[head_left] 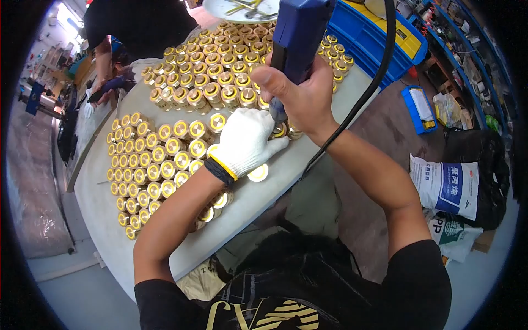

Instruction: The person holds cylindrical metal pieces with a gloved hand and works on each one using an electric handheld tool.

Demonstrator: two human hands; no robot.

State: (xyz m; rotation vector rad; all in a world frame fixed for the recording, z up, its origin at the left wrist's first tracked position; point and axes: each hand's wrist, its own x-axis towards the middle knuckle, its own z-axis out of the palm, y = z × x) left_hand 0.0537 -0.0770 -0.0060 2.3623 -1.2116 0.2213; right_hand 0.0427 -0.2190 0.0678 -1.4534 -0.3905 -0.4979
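My right hand (302, 96) is bare and wrapped round a dark blue electric screwdriver (300, 36), held upright. The tool's grey nose (278, 110) points down at a round brass fitting (279, 131) with a yellow ring on top. My left hand (245, 143), in a white knitted glove, grips that fitting from the left, thumb on the near side and fingers on the far side. The glove hides part of the fitting, and the contact with the tool's tip is hard to make out. Similar brass fittings (181, 129) stand in rows left of the glove.
More brass fittings (225, 77) fill the far part of the grey table (242, 212). A white plate (242, 12) of metal pieces stands beyond. A black cable (366, 93) hangs beside my right arm. Blue crates (363, 41) stand right; another person's hand (102, 82) is at far left.
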